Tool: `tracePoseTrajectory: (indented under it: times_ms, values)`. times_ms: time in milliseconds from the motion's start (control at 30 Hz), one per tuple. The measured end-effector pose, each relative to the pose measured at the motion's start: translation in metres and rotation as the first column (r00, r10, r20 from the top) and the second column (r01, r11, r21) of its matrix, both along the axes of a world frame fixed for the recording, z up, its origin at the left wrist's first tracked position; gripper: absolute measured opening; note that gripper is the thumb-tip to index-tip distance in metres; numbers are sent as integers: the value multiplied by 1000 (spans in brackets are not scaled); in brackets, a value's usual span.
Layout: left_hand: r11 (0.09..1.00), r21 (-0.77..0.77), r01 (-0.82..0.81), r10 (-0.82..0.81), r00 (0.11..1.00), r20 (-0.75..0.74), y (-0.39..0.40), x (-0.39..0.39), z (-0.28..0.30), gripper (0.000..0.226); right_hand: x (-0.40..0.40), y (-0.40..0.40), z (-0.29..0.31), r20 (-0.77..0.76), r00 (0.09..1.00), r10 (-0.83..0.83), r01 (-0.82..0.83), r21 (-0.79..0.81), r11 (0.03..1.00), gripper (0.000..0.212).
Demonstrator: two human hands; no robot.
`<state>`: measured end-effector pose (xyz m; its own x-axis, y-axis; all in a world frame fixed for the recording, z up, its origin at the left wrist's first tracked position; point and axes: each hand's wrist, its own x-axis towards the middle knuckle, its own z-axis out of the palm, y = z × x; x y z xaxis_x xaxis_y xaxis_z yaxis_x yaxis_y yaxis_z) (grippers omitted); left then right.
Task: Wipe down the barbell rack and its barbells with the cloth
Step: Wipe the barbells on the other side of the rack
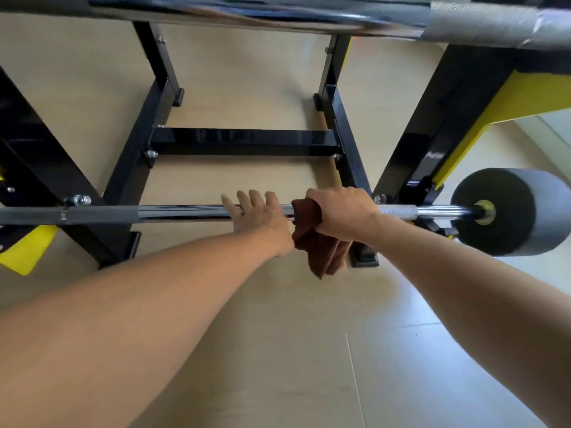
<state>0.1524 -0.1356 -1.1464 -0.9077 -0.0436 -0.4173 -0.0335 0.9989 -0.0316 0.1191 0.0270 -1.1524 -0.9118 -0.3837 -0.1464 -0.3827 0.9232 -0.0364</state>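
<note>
A dark reddish-brown cloth (pixel 315 239) is wrapped over the chrome shaft of the lower barbell (pixel 185 213), its loose end hanging beneath. It is gripped there by the right hand (pixel 343 213), whose fingers are curled round cloth and bar. Just beside it, the left hand (pixel 256 216) is laid on the bar with fingers straight. The bar is carried by a glossy black steel rack with yellow panels (pixel 244 140); a grey cylindrical weight (pixel 519 211) is seen at its right end. A second barbell (pixel 278 13) crosses the top.
</note>
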Motion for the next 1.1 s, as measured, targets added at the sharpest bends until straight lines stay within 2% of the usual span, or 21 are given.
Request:
tracePoseTrajectory:
  times_ms: [133,233,300,400,467,533,600,733,867,967,1100]
  values:
    - [1000,-14,9,-8,997,71,-4,-7,3,95,2,75,8,-2,987,-158,157,139,978,22]
    - [997,-74,7,6,987,163,0,-12,7,125,12,97,13,-58,980,-192,199,188,962,22]
    - [997,-79,16,-4,987,160,2,-12,5,136,17,86,15,-101,977,-187,202,178,963,20]
    - [997,-79,17,-4,986,166,1,-12,4,143,12,39,12,-74,990,-119,127,118,985,26]
    - [997,-77,21,-5,979,204,2,-14,5,144,4,-6,3,-41,999,-6,9,65,998,32]
    - [995,-96,40,-18,975,221,2,-17,7,144,-2,-39,-6,-25,996,88,-87,23,996,29]
    - [993,-98,59,-34,972,235,-1,-19,12,140,-3,-37,-6,-46,993,112,-112,7,994,25]
    - [991,-96,99,-70,962,264,-4,-24,21,135,3,49,4,-49,998,-40,47,136,990,25]
    - [985,-114,131,-102,967,231,-5,-20,13,133,13,97,7,-100,983,-155,170,163,972,32]
    - [983,-122,138,-109,970,220,-4,-18,11,137,18,70,5,-137,976,-170,185,108,977,31]
    - [984,-121,132,-95,958,270,-4,-22,16,143,6,-23,-5,-73,997,0,1,13,1000,32]
